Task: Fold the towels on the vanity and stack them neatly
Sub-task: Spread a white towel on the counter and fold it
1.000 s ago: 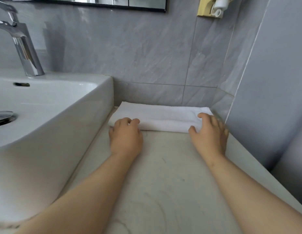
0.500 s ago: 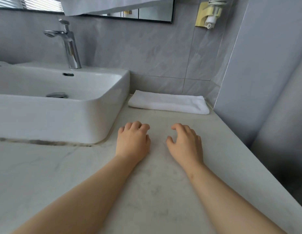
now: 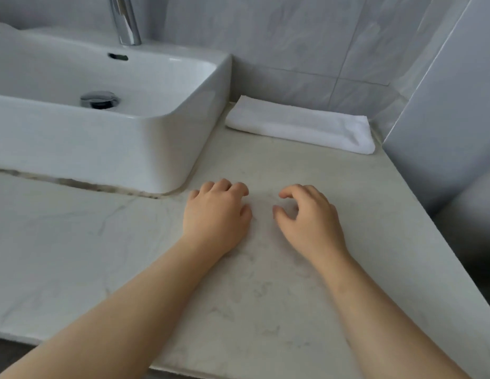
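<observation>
Left hand, right hand rest on pale bench, loosely curled, holding nothing. Folded white towel well ahead of right hand, in wall corner. Sink near left hand. Bench edge off to right.

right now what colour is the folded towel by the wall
Plain white, no pattern; the towel shows in the head view.

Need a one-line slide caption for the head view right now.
Folded towel lies at the back of the vanity, beside the sink; left hand and right hand rest empty in front.
</observation>
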Available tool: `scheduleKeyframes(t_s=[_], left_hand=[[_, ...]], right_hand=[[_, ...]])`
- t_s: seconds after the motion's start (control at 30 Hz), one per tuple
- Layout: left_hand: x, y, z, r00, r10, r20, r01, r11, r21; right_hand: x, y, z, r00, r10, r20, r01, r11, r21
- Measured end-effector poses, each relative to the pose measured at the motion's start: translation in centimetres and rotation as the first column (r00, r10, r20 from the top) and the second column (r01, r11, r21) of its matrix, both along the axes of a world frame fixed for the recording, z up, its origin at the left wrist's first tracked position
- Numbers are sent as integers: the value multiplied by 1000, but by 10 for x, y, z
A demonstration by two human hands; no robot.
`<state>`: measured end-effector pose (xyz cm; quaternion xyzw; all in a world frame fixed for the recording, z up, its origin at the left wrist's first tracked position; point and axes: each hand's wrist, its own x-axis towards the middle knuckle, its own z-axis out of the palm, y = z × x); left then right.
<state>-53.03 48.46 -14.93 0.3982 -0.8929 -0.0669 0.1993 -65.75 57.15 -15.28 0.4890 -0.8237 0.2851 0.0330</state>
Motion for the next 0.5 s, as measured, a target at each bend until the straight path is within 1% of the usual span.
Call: scheduleKeyframes(t_s=[0.07,0.13,0.2,0.27,0.4,0.5], left_hand=[[4,4,0,1000,0,-8,0,1000,5],[13,8,1,1000,-5,-22,5,1000,-17],[28,13,2,1000,-9,-10,9,999,-35],[45,21,5,999,-25,43,26,999,-36],[81,33,30,997,30,65,-28,999,-23],[111,39,46,994,83,77,-82,997,-15]], right_hand=[[4,-3,-2,999,35,-4,-35,999,-33],[11,0,-4,997,55,-53,-58,997,-58],[21,4,-3,991,73,-113,-76,997,-22],[34,10,-1,984,105,-142,-101,994,35],[63,16,15,979,200,-38,-195,976,94],[87,14,34,952,305,-28,-300,948,102]])
